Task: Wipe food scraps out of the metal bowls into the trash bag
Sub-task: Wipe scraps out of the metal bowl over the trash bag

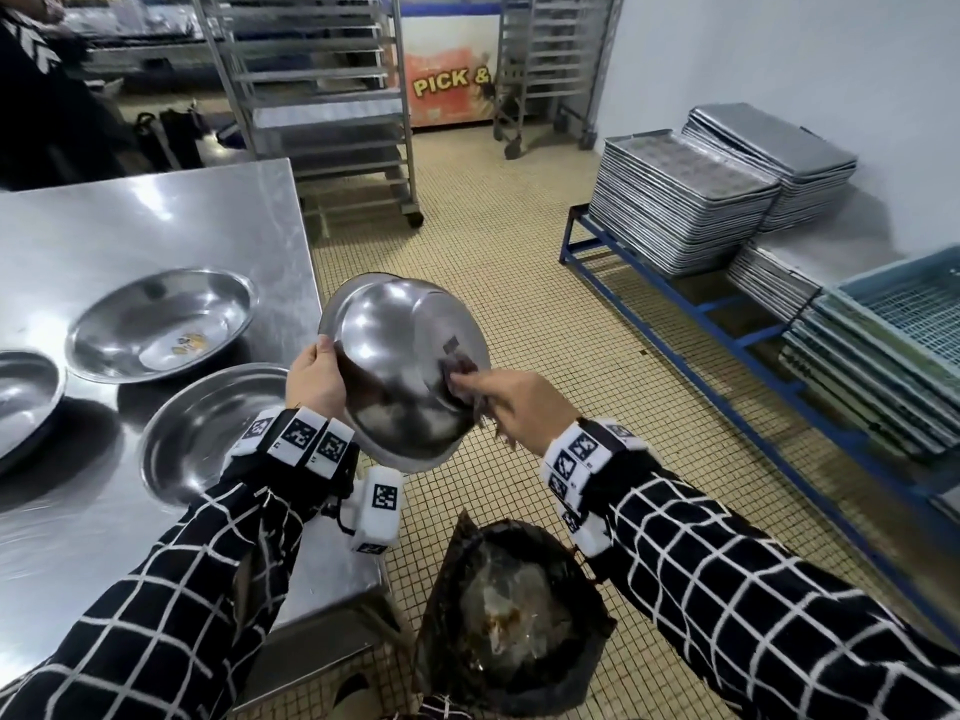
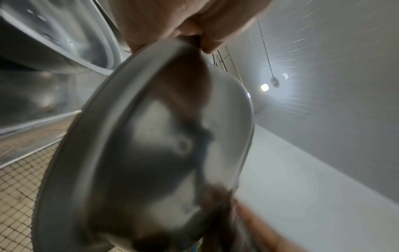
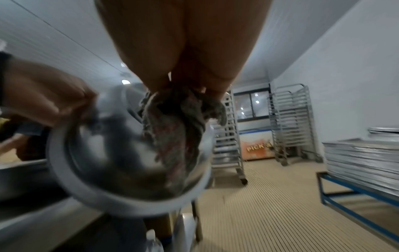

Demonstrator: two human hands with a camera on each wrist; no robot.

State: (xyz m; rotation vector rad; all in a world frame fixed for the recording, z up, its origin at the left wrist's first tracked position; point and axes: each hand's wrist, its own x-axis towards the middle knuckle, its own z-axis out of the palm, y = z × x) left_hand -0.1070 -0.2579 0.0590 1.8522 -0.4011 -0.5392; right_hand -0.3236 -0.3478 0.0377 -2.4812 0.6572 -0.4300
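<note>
Looking down, only the head view shows the trash bag [image 1: 519, 615] on the tiled floor [image 1: 519, 252] beneath the tilted, shiny metal bowl [image 1: 400, 366]; the left hand [image 1: 317, 379] grips its rim, the right hand [image 1: 519, 402] pinches a rag [image 1: 460, 379] inside. Three bowls sit on the steel table [image 1: 156, 226] beside stacked trays [image 1: 680, 200]
</note>
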